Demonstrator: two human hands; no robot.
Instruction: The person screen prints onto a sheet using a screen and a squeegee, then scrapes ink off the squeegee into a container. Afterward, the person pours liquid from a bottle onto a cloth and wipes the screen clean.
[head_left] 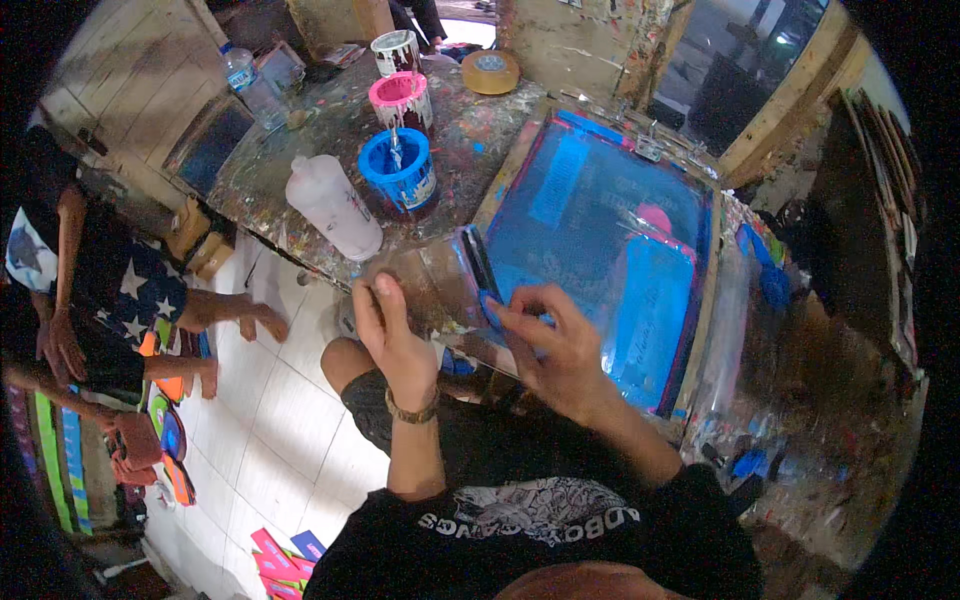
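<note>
Between my hands is a squeegee (478,262), a flat brownish piece with a dark strip smeared blue along its right edge. My left hand (398,338), with a watch on the wrist, pinches its left side between thumb and fingers. At the dark strip, the bent fingers of my right hand (553,345) close on its lower end. A printing screen (600,190) in a wooden frame lies just beyond my right hand, its mesh covered in blue. Left of the squeegee stands a whitish squeeze bottle (335,208), beside a blue ink pot (399,172).
Behind the blue pot are a pink-rimmed pot (402,100), a white pot (396,52), a tape roll (490,72) and a water bottle (252,85) on the stained table (290,140). A person (140,285) sits at left. Colourful pieces (285,565) lie on the tiled floor.
</note>
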